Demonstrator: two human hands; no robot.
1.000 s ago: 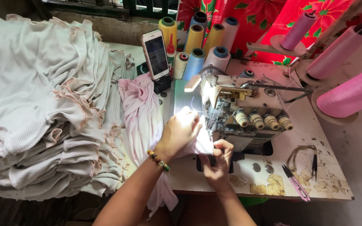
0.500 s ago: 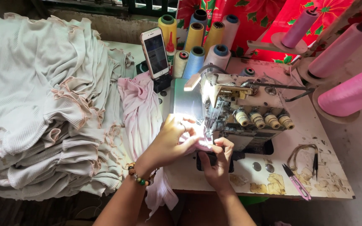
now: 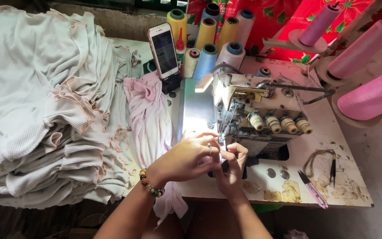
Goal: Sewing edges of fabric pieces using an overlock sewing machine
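Both hands are in tight at the sewing machine and I'm taking everything from there. My left hand sits just in front of the machine's needle end, fingers curled and pinched together on something small at the needle; I can't make out whether that's thread or a fabric edge, it's washed out by the machine's lamp. My right hand is right beside it, touching it, fingertips pinched up toward the same spot. The pink garment lies on the bed to the left of the machine and trails off the front edge of the table under my left wrist, so I'd judge it isn't under the foot yet: this looks like setting up at the needle, with the seam itself not started. Further left of the machine is the tall pile of white garments, close against the pink one, so little room that way. Behind the machine stand the thread cones and a phone on a stand, hemming in the back. To the right of the machine the tabletop is more open, with pink snips and dark tweezers lying near the front edge. More pink cones hang at the far right.
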